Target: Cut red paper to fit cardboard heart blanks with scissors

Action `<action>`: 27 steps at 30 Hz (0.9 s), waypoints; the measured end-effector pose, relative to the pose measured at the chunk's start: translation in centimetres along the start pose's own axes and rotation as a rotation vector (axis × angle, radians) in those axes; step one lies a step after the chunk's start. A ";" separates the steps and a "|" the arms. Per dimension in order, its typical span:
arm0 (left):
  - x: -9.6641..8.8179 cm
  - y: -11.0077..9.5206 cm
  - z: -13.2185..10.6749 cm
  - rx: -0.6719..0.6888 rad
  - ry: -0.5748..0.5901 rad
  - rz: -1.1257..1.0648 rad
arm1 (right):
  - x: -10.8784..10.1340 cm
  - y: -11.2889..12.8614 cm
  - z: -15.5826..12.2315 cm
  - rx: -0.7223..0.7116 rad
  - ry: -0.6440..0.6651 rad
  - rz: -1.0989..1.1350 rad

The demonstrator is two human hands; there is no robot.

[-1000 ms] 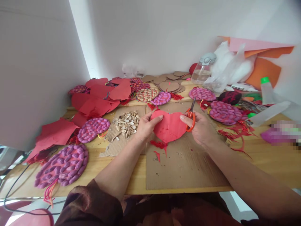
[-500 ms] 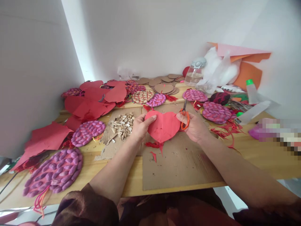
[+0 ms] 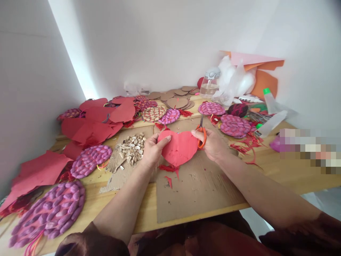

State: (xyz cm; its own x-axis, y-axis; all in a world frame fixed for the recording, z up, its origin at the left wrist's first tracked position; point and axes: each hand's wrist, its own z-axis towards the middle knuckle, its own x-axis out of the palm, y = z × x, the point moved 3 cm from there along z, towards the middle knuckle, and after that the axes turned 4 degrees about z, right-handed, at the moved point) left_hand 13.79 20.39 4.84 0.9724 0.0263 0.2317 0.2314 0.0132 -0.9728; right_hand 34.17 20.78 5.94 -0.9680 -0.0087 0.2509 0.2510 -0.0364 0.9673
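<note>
I hold a red paper heart (image 3: pixel 179 147) between both hands above a brown cardboard sheet (image 3: pixel 202 188). My left hand (image 3: pixel 153 149) pinches the heart's left lobe, thumb on top. My right hand (image 3: pixel 211 142) grips the heart's right edge and also holds orange-handled scissors (image 3: pixel 201 131), whose blades point away from me and look closed. Red paper scraps (image 3: pixel 169 170) lie on the cardboard just under the heart.
Pink shell-covered hearts (image 3: pixel 90 160) and red paper pieces (image 3: pixel 93 122) crowd the left of the wooden table (image 3: pixel 266 170). A pile of pale shells (image 3: pixel 131 144) lies left of my hands. Cardboard hearts (image 3: pixel 177 103), a bottle (image 3: pixel 209 85), a plastic bag and orange paper stand at the back.
The view has swung to the right, so everything has slid left in the picture. Both hands keep the same hold on the heart and scissors.
</note>
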 end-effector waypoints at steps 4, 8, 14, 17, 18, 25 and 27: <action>-0.1 0.1 0.1 -0.024 -0.028 -0.049 | 0.1 -0.4 0.2 0.050 0.041 0.064; -0.3 0.0 0.2 -0.025 -0.044 -0.075 | 0.3 -0.4 0.0 0.082 0.062 0.077; 0.1 0.1 -0.1 -0.004 -0.014 -0.037 | 0.2 -0.1 -0.4 0.077 -0.010 0.065; 0.3 0.4 0.0 0.023 0.007 -0.037 | 0.2 -0.1 -0.3 0.061 -0.022 0.068; 0.2 0.4 0.1 0.033 -0.002 -0.041 | 0.1 -0.1 -0.2 0.054 -0.027 0.071; 0.0 0.5 0.4 -0.017 0.021 -0.013 | -0.5 -0.1 0.5 -0.007 -0.131 0.112; 0.4 0.3 0.2 -0.018 0.104 0.025 | -0.7 -0.1 0.6 -0.010 -0.148 0.119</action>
State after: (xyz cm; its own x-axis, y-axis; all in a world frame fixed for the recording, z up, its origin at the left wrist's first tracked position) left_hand 14.20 20.55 4.66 0.9754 -0.0776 0.2062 0.2065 -0.0043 -0.9784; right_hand 34.79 21.38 5.70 -0.9203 0.1340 0.3675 0.3634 -0.0543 0.9300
